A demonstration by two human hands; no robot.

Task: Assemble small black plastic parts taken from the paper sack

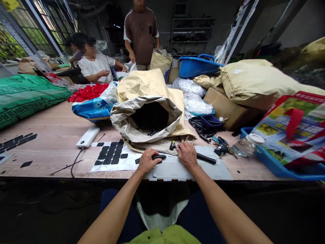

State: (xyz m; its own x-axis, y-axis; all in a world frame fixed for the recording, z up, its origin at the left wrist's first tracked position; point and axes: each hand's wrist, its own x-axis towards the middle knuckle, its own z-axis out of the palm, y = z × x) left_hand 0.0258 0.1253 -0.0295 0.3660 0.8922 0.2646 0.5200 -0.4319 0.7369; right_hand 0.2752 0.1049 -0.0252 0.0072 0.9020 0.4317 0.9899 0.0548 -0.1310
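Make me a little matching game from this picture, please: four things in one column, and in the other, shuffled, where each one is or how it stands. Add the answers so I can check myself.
Things
1. Left hand
2. Right hand
3. White device
4. Open sack

Places and states
A. Just left of a white sheet bearing black patches
B. Mouth facing the hands, dark inside
C. On a hammer
D. Holding a small black piece

Right pairs: 1-D, 2-C, 3-A, 4-B
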